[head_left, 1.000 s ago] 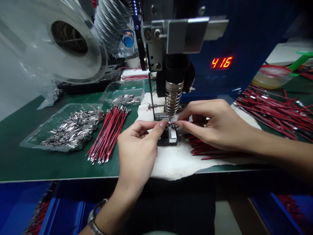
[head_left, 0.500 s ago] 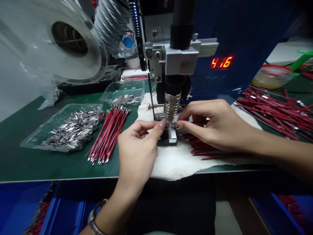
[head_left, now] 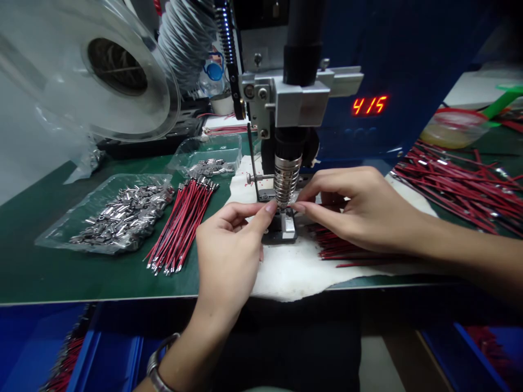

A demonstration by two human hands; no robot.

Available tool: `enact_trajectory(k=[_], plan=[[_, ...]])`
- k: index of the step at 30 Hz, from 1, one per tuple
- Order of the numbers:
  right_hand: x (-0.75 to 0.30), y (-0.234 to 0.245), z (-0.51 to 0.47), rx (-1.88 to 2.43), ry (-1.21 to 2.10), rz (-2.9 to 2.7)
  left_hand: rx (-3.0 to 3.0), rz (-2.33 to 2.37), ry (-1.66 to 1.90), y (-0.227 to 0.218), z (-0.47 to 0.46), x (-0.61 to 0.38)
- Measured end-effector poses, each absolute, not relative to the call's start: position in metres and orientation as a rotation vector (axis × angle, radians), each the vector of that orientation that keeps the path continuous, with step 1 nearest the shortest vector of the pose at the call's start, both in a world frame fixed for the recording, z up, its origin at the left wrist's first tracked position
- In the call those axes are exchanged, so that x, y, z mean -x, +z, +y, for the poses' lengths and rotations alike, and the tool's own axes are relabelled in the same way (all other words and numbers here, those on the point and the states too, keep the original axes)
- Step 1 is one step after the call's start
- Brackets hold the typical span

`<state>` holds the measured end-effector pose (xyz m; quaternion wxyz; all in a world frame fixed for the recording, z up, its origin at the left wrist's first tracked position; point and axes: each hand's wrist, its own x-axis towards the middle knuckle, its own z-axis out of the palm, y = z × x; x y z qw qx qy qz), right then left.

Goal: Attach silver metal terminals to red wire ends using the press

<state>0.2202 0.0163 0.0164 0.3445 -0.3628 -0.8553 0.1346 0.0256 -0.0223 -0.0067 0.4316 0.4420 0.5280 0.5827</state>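
since the blue press machine (head_left: 412, 60) fills the far middle of the view, everything else sits around its foot on the green table (head_left: 36, 272). a clear plastic reel (head_left: 102, 71) hangs at the far left, likely kept high so that it stays off the working surface. a white cloth (head_left: 298, 272) lies under the press, at the near edge. a loose heap of red wires (head_left: 461, 188) spreads at the right, within reach of the right hand (head_left: 363, 209). at the left lie an open bag of small metal terminals (head_left: 114, 218) and, just beside it, a tidy bundle of red-and-black wires (head_left: 180, 223), with a small clear tray (head_left: 210, 158) farther back. a red counter display (head_left: 370, 105) glows on the machine face.

the ribbed press head (head_left: 286, 177) stands low over a small metal fixture block (head_left: 285, 228). the left hand (head_left: 229, 256) comes in from the near left and the right hand from the right. on each, thumb and forefinger are pinched together, and the fingertips meet just either side of the head's tip. they seem to steady a small piece there from both ends. it sits on the fixture block under the head and is mostly hidden by it, so i cannot tell what it is. the other fingers are curled back, apparently to stay out from under the head.
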Motion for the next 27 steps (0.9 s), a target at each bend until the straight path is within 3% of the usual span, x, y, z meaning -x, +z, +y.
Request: enact_trajectory(k=[27], plan=[[-0.2248, 0.0158, 0.0197, 0.826, 0.324, -2.314, -1.078, 1.286, 1.466, -0.0064, -0.0238, -0.0248]])
